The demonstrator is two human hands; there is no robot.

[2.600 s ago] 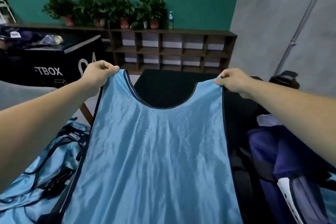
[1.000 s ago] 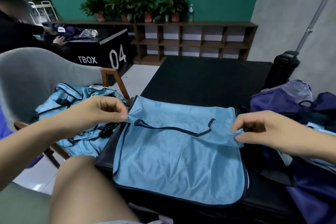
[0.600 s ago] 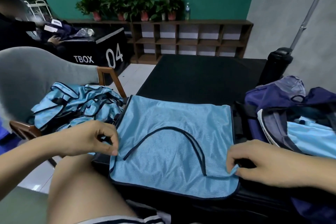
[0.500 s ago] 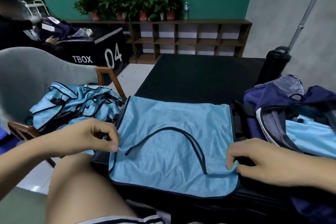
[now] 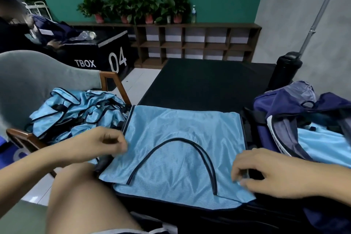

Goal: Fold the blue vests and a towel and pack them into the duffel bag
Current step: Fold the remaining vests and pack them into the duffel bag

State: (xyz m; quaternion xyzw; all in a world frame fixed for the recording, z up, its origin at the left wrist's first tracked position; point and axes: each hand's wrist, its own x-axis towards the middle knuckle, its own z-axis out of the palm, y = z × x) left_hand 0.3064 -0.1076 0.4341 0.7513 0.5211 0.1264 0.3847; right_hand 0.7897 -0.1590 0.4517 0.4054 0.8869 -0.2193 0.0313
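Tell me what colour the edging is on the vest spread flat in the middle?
Dark, black or navy, against the light blue vest; head view shows it.

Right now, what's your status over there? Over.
Left grip blurred at blue vest left edge, right grip at its right corner; holds unclear. Vest folded over, flat. Nothing on it; duffel bag open, right.

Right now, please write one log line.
vest: folded, flat | left hand: at left edge, grip blurred | right hand: pinches right corner
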